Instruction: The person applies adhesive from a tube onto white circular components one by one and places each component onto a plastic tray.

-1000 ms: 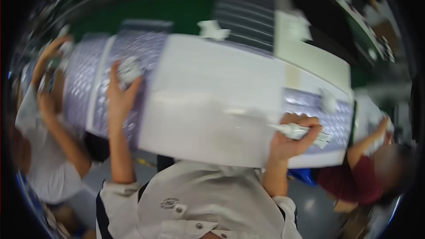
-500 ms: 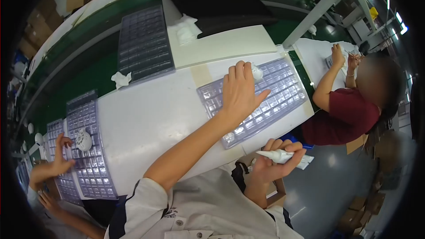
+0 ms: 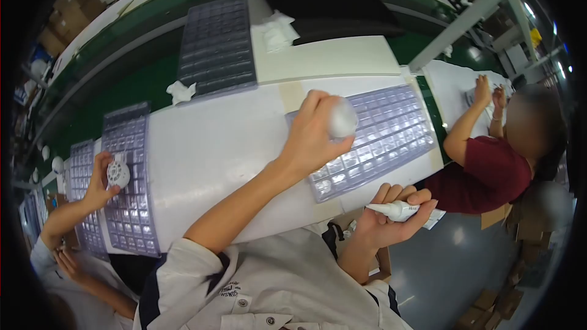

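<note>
One round white plastic piece (image 3: 343,119), a bit blurry, is just right of the middle of the frame, held between the fingers and thumb of your left hand (image 3: 310,133). It is over the clear plastic tray with rows of small squares (image 3: 382,137); you cannot tell if they touch. Low on the right, your right hand (image 3: 374,231) is curled around a white tube with a pointy tip (image 3: 398,210). Both hands are by the long white table (image 3: 208,171). At far left, another person's hand (image 3: 96,190) is at a round white piece full of holes (image 3: 118,173).
</note>
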The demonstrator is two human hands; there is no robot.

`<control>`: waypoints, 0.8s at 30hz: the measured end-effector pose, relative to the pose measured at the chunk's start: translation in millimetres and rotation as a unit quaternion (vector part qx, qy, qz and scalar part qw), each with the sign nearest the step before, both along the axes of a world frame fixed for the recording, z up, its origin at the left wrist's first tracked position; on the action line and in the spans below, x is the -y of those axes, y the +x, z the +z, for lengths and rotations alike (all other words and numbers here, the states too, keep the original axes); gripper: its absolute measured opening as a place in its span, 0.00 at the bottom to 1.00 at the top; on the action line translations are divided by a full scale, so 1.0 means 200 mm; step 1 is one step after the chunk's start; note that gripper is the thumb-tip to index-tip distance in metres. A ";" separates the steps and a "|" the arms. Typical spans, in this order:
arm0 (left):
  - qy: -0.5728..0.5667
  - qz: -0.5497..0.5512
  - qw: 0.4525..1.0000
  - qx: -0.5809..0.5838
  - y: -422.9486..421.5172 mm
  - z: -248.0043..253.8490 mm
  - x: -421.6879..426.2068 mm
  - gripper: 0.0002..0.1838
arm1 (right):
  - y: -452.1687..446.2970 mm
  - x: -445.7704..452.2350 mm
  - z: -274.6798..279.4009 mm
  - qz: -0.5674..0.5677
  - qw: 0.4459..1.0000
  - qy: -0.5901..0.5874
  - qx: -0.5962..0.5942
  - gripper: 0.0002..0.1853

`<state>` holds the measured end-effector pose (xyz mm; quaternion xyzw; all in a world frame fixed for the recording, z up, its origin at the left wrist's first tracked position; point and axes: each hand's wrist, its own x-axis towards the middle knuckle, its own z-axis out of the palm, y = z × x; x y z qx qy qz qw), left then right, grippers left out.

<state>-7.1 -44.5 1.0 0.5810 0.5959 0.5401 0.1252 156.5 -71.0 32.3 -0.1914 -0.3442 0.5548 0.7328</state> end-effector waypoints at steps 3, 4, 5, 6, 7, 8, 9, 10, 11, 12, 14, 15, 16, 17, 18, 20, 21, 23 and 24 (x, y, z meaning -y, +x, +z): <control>-0.069 -0.044 0.996 0.021 -0.23 0.04 0.52 0.31 | -0.19 0.01 -0.04 0.083 0.994 0.003 0.072 0.19; -0.106 -0.065 0.992 0.029 -0.31 0.02 0.66 0.31 | -0.26 0.01 -0.05 0.119 0.984 0.018 0.135 0.18; -0.113 -0.046 0.992 0.037 -0.38 -0.01 0.76 0.31 | -0.34 0.00 -0.06 0.156 0.967 0.040 0.197 0.18; -0.131 -0.046 0.989 0.051 -0.44 -0.07 0.86 0.32 | -0.41 0.00 -0.07 0.176 0.963 0.034 0.203 0.18; -0.148 -0.048 0.986 0.068 -0.47 -0.13 0.95 0.33 | -0.47 0.01 -0.08 0.245 0.929 0.032 0.276 0.17; -0.161 -0.048 0.982 0.088 -0.47 -0.17 1.03 0.34 | -0.51 0.03 -0.09 0.315 0.882 0.033 0.348 0.17; -0.160 -0.031 0.981 0.100 -0.48 -0.19 1.06 0.34 | -0.55 0.04 -0.11 0.332 0.873 0.036 0.355 0.17; -0.150 -0.026 0.982 0.115 -0.48 -0.20 1.08 0.34 | -0.59 0.06 -0.15 0.338 0.866 0.034 0.367 0.17; -0.141 -0.022 0.981 0.131 -0.48 -0.21 1.09 0.34 | -0.62 0.08 -0.20 0.343 0.858 0.031 0.380 0.17; -0.133 -0.019 0.980 0.150 -0.47 -0.22 1.11 0.34 | -0.64 0.09 -0.24 0.347 0.850 0.026 0.396 0.17; -0.139 -0.017 0.977 0.159 -0.46 -0.22 1.12 0.34 | -0.65 0.12 -0.31 0.344 0.853 0.024 0.391 0.17; -0.140 -0.026 0.977 0.155 -0.46 -0.22 1.11 0.33 | -0.65 0.11 -0.34 0.328 0.866 0.027 0.377 0.17; -0.141 -0.035 0.978 0.152 -0.46 -0.22 1.10 0.32 | -0.65 0.10 -0.35 0.312 0.877 0.030 0.364 0.18; -0.136 -0.030 0.977 0.164 -0.46 -0.22 1.10 0.32 | -0.64 0.09 -0.35 0.318 0.870 0.033 0.375 0.18; -0.135 -0.031 0.975 0.171 -0.46 -0.22 1.10 0.33 | -0.63 0.08 -0.36 0.326 0.870 0.025 0.370 0.18; -0.135 -0.033 0.975 0.176 -0.47 -0.22 1.10 0.33 | -0.63 0.06 -0.37 0.341 0.873 0.009 0.349 0.18; -0.135 -0.031 0.974 0.181 -0.48 -0.23 1.10 0.33 | -0.63 0.06 -0.37 0.344 0.870 0.008 0.353 0.18; -0.135 -0.029 0.975 0.174 -0.47 -0.23 1.10 0.33 | -0.64 0.06 -0.38 0.346 0.870 0.016 0.352 0.18; -0.136 -0.029 0.975 0.171 -0.47 -0.23 1.10 0.33 | -0.63 0.06 -0.38 0.346 0.870 0.018 0.351 0.18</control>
